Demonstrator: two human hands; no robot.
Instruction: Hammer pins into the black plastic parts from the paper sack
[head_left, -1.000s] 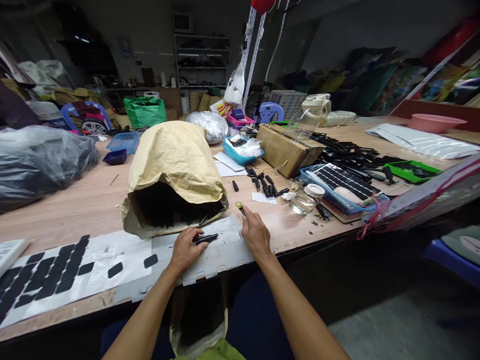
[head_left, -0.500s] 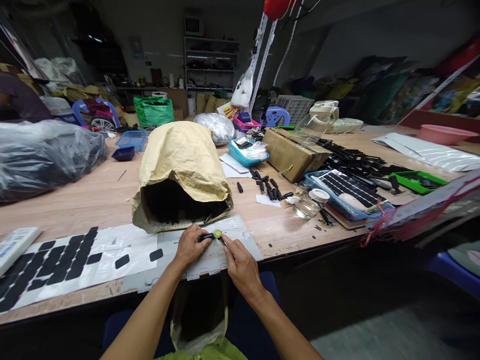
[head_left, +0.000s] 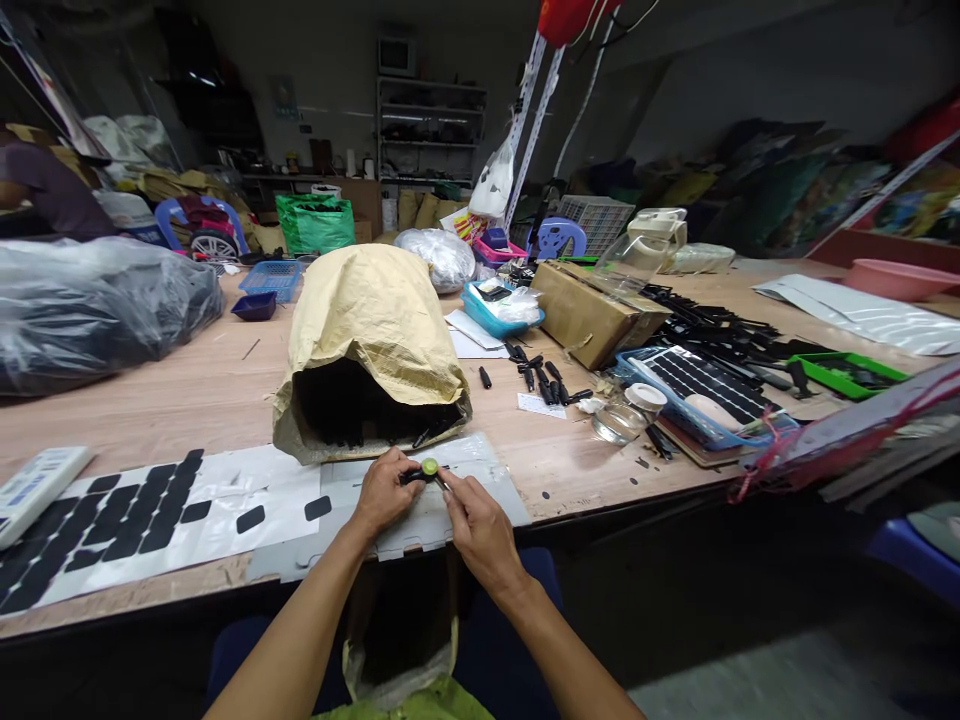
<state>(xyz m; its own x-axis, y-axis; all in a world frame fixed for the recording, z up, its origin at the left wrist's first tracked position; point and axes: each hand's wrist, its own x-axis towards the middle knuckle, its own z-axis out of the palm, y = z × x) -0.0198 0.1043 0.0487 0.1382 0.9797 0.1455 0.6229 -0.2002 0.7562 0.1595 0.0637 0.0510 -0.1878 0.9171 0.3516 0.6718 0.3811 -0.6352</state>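
Observation:
Over a grey mat (head_left: 480,480) at the table's front edge, both hands meet. A small black part (head_left: 411,477) is pinched in my left hand (head_left: 386,492). My right hand (head_left: 480,522) is closed on a thin tool whose round yellow-green head (head_left: 429,467) touches or lies close to the black part; its exact kind is too small to tell. Right behind the hands lies a tan paper sack (head_left: 375,310), its dark mouth facing me with black pieces inside. A white sheet (head_left: 289,505) with black rounded patches (head_left: 251,519) extends left of the mat.
Several black handle-like pieces (head_left: 551,385) lie right of the sack, near a cardboard box (head_left: 592,310) and a clear jar (head_left: 619,422). A blue basket (head_left: 682,410) stands further right. Plastic-wrapped bundles (head_left: 105,310) fill the left. A person (head_left: 56,185) sits at far left.
The view has shifted slightly, so the scene sits a little further right. The round yellow-green head has moved slightly left towards my left hand; both hands keep their grip.

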